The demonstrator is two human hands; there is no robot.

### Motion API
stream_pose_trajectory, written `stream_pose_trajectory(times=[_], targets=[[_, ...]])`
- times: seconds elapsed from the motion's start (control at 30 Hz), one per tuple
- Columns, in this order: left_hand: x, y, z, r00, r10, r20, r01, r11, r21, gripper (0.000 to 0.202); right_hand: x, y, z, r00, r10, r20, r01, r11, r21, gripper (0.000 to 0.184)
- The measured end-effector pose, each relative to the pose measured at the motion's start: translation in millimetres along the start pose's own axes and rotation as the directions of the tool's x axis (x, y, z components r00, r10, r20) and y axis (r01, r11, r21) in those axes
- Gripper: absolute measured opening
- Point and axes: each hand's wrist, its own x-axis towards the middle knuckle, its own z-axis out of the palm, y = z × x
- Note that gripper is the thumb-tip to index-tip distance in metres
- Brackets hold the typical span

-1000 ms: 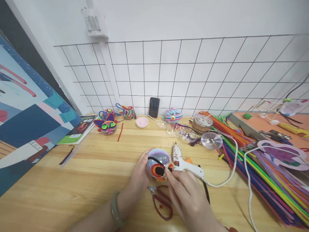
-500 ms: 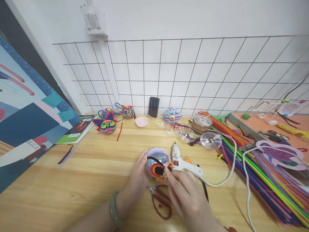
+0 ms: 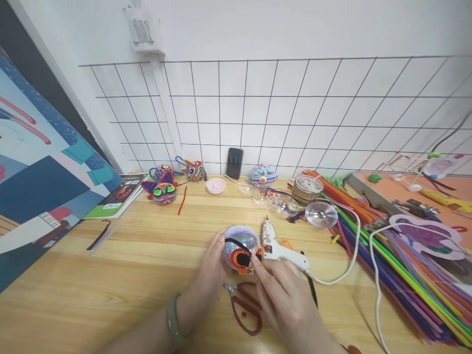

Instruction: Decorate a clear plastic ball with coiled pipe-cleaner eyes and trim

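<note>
A clear plastic ball [image 3: 246, 242] with orange, red and black eye shapes and a lilac-blue band on top rests in my left hand [image 3: 213, 268], whose fingers curl round its left side. My right hand [image 3: 285, 290] pinches a black pipe cleaner [image 3: 236, 242] against the front of the ball, by the eyes. The strip arches over the ball's face, and a black length shows again beyond my right hand. Just right of the ball lies a white glue gun [image 3: 283, 252]. Red-handled scissors [image 3: 245, 309] lie below the ball, partly covered by my right hand.
Bundles of coloured pipe cleaners [image 3: 401, 275] and a white cord [image 3: 376, 275] fill the right side. Toward the wall stand a phone [image 3: 235, 162], a pink dish [image 3: 216, 186], clear plastic half-shells [image 3: 321, 215], a round tin [image 3: 307, 191] and finished colourful balls [image 3: 164, 192]. Magazines [image 3: 118, 199] lie left.
Almost nothing differs. Both hands keep their hold on the ball and the black pipe cleaner, and the view has shifted very slightly.
</note>
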Motion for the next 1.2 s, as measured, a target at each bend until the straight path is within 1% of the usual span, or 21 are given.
stream_pose_trajectory(times=[0.13,0.2,0.43,0.63,0.73,0.87,0.97,1.1,1.2], targets=[[0,0,1.8,0.998,0.002,-0.064,0.0,1.0,0.027,0.031,-1,0,0,1.0,0.0,0.012,0.0,1.0,-0.003,0.039],[0,1,3.6,0.997,-0.001,-0.076,0.003,1.0,0.025,0.032,-1,0,0,1.0,0.003,0.015,-0.003,1.0,-0.007,0.039],[-3,6,8.6,0.995,-0.079,-0.052,0.076,0.995,-0.072,0.039,-3,3,2,1.0,0.017,0.022,-0.017,0.999,-0.032,0.039],[-5,12,14.0,0.992,-0.128,0.001,0.127,0.988,-0.084,0.043,-3,3,2,1.0,0.013,0.017,-0.012,0.999,-0.047,0.039],[-5,10,13.5,0.992,-0.125,0.013,0.126,0.989,-0.084,0.044,-1,2,2,1.0,0.003,0.004,-0.003,0.999,-0.051,0.039],[-3,5,9.8,0.996,-0.092,-0.018,0.091,0.994,-0.058,0.037,-1,2,3,1.0,-0.001,-0.012,0.001,0.998,-0.055,0.038],[-3,6,9.5,0.995,-0.097,-0.019,0.095,0.993,-0.069,0.035,-3,2,3,1.0,-0.004,-0.017,0.003,0.998,-0.06,0.039],[-5,9,9.2,0.991,-0.119,0.053,0.123,0.989,-0.081,0.045,-6,3,3,1.0,0.006,-0.001,-0.006,0.998,-0.06,0.04],[-6,7,5.3,0.992,-0.084,0.096,0.088,0.995,-0.04,0.047,-4,3,4,1.0,0.008,-0.006,-0.008,0.998,-0.065,0.039]])
